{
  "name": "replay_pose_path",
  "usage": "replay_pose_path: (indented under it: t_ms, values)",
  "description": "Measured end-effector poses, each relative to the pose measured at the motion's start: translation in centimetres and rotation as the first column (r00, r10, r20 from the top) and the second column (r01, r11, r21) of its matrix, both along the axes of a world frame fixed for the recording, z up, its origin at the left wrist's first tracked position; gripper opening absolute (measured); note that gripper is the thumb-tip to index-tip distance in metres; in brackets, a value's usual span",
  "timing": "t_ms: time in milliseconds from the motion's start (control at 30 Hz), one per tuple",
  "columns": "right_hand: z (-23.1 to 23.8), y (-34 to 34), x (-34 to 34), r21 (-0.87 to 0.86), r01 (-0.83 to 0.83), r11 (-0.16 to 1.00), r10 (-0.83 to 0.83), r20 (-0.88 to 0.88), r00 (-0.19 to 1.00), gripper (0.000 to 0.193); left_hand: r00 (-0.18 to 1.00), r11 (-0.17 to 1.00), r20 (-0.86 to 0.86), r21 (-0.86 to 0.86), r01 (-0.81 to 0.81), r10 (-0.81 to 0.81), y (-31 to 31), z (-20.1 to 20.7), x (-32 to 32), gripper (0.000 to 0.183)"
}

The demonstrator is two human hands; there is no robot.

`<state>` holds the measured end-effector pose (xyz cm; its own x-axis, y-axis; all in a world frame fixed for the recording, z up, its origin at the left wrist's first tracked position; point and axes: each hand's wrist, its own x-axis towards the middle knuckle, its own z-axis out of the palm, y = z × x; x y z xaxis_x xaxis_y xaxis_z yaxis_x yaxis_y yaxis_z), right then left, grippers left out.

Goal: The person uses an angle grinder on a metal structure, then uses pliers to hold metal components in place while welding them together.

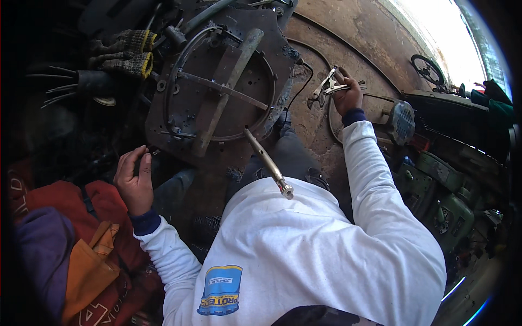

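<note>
My right hand is wrapped round a pair of locking pliers, held out over the floor to the right of the workbench. My left hand is by the left front edge of a dark steel plate, its thumb and fingers closed. A small dark bit shows at the fingertips; I cannot make out what it is. On the plate lies a round metal ring with a flat cross bar and a longer rusty bar over it. A metal rod with a ridged end juts towards my body.
Work gloves with yellow cuffs lie at the far left. Red cloth, with purple and orange pieces, is heaped at my left. Green machinery stands at the right, beyond a round metal piece. A cable hangs beside the plate.
</note>
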<state>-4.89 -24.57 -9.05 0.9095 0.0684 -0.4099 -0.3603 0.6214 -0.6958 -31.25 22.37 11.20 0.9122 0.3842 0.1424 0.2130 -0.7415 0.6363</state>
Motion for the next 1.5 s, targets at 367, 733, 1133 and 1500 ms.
replay_pose_path:
  t_ms: [367,733,1133,1500]
  values:
    - [-6.0,6.5,14.7,0.112,0.188,0.976,-0.150,-0.283,0.947,0.028,0.885,0.918,-0.245,0.081,-0.388,0.395,-6.5,-0.5,-5.5,0.017]
    - [-10.1,17.1,26.7,-0.096,-0.291,0.952,0.266,-0.215,0.940,0.032,0.523,0.664,-0.564,0.063,-0.745,0.640,-17.1,-2.9,-14.7,0.020]
    - [-23.5,25.7,31.5,-0.805,-0.476,0.355,0.655,-0.150,0.741,0.080,0.421,0.193,-0.718,-0.380,-0.904,0.554,-29.5,-14.3,-28.4,0.026]
    - [8.4,28.7,28.1,-0.469,-0.004,0.883,0.317,0.591,0.742,0.051,0.235,0.418,-0.931,-0.102,-0.903,0.280,-33.4,-20.7,-29.0,0.033]
